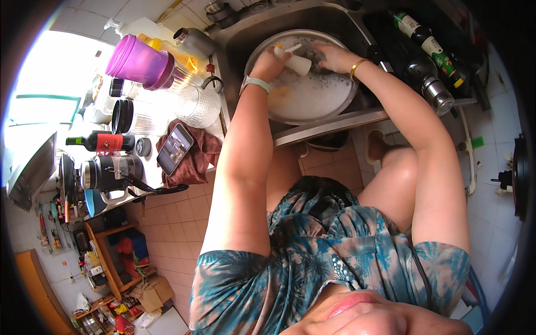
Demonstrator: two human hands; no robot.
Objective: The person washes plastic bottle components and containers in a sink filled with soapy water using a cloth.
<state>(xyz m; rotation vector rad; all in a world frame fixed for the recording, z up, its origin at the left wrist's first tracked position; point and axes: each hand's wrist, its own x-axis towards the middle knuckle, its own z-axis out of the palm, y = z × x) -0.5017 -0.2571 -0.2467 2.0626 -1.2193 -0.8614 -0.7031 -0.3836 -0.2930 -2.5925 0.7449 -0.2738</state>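
A round metal basin [256, 53] of foamy water [312, 98] sits in the stainless steel sink [238, 37]. My left hand [268, 65] is closed around a small white cylindrical container [299, 63], tilted over the water. A thin white piece, perhaps a spout or handle, sticks out beside its top, with a small orange spot near my fingers. On the basin's right side, my right hand [337, 58] reaches over the suds with fingers apart; I see nothing in it. Dark specks float in the foam near it. A yellowish blur shows under the water at the left.
Left of the sink, the counter holds a purple plastic cup [140, 60], a textured glass jug [199, 105], a steel flask [194, 42], a red-labelled bottle [109, 142], and a phone [176, 149] on a brown cloth [205, 146]. Dark bottles [435, 50] lie right of the basin.
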